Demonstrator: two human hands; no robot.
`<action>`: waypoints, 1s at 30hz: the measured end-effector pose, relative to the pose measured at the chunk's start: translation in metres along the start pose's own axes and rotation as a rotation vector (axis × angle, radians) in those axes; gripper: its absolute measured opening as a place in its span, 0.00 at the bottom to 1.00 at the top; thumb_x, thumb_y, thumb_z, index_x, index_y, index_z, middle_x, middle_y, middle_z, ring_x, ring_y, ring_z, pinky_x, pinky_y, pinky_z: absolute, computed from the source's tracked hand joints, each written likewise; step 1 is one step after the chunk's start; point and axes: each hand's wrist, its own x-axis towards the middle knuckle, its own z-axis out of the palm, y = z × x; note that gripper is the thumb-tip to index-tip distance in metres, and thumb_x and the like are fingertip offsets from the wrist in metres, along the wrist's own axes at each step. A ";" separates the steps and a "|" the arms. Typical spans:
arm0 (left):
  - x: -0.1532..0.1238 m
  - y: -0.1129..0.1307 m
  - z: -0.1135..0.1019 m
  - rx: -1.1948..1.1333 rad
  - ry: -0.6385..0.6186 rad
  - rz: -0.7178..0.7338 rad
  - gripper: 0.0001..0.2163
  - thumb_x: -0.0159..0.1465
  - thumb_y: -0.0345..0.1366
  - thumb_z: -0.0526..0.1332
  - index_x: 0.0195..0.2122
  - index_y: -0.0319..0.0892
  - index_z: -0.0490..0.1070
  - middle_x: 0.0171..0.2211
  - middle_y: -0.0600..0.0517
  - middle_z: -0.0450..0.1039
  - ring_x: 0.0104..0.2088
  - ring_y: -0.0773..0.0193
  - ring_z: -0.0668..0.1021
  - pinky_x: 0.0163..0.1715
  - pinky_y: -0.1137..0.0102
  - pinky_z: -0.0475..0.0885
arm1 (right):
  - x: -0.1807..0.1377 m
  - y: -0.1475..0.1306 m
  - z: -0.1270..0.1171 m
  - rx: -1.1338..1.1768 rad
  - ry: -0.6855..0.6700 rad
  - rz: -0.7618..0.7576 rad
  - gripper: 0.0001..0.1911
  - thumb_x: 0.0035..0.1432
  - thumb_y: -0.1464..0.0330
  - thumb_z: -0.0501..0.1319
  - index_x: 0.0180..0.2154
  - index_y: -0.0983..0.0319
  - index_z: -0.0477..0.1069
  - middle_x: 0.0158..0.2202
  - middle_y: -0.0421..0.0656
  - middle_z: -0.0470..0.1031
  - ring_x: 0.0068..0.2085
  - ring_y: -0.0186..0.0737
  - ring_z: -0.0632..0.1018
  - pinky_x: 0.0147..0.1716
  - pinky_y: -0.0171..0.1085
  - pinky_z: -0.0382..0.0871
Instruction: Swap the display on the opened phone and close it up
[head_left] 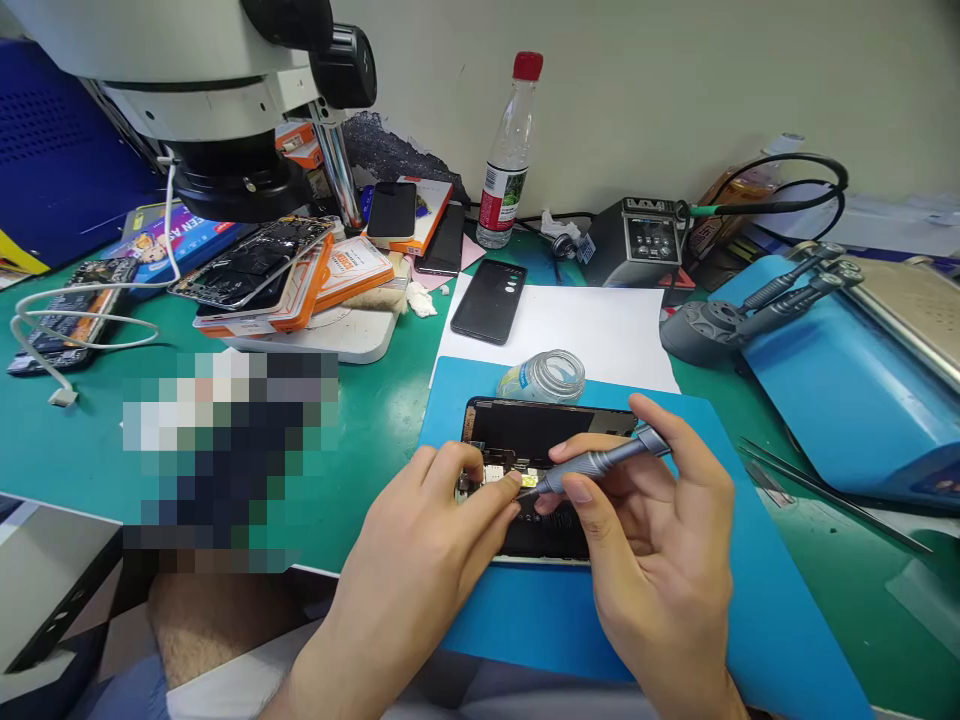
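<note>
An opened smartphone (551, 425) lies on the blue mat, its inner parts exposed. My left hand (431, 530) is closed at the phone's left side, with bent fingers gripping and pressing on it. My right hand (660, 540) is closed round a grey precision screwdriver (592, 465), held slantwise with the forefinger on its end cap. The driver's tip points down into the phone beside my left fingertips, which partly hide the spot. Just behind the phone stands a small glass jar (551, 375).
A microscope (240, 110) overhangs the left side. Boxes (345, 275) and phone parts are stacked below it. Behind the mat (525, 620) are a black back cover (489, 300) and a bottle (506, 165). Tweezers (840, 500) and a screwdriver stand (705, 325) are at right.
</note>
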 end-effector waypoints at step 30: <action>0.000 0.002 0.000 0.047 0.014 0.020 0.11 0.80 0.33 0.60 0.60 0.46 0.77 0.48 0.48 0.72 0.43 0.54 0.75 0.38 0.57 0.74 | 0.004 0.005 -0.001 -0.231 0.160 -0.128 0.32 0.80 0.74 0.65 0.76 0.49 0.59 0.53 0.46 0.75 0.49 0.47 0.82 0.45 0.44 0.86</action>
